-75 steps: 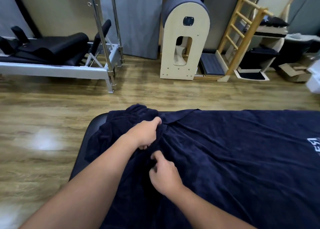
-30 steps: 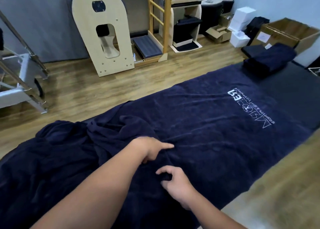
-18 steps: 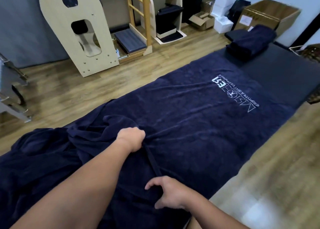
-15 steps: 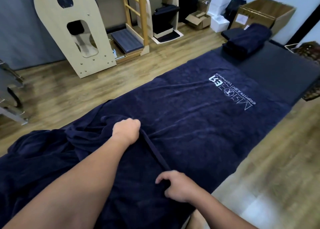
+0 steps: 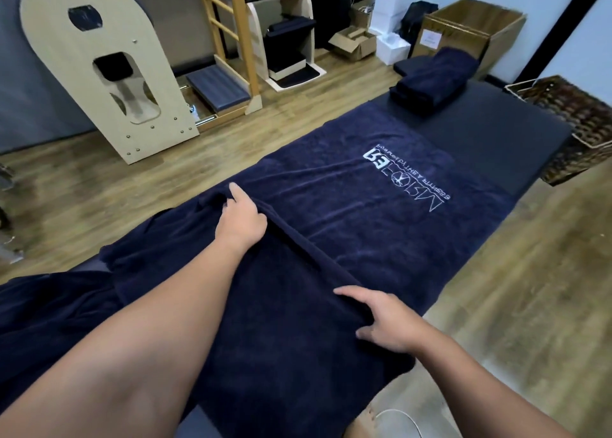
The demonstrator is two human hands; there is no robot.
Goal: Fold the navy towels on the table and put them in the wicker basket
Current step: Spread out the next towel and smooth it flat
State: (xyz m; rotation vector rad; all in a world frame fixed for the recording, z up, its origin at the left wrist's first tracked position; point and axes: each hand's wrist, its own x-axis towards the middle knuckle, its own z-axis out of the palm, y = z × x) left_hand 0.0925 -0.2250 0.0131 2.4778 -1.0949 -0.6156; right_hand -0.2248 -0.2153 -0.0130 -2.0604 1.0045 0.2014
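Observation:
A large navy towel with a white logo lies spread along the black padded table. Its left end is doubled over, making a straight folded edge that runs between my hands. My left hand grips the far end of that edge, fingers curled into the cloth. My right hand holds the near end, thumb on top and fingers tucked round the fold. A stack of folded navy towels sits at the table's far end. The wicker basket stands just past the table's far right corner.
More navy cloth lies bunched at the table's left end. On the wooden floor beyond stand a wooden arch barrel, a ladder frame, white boxes and a large cardboard box.
My hands have moved apart along the towel, stretching the bunched cloth into a straight folded edge laid further over the spread towel. The view has swung right, bringing the basket into sight.

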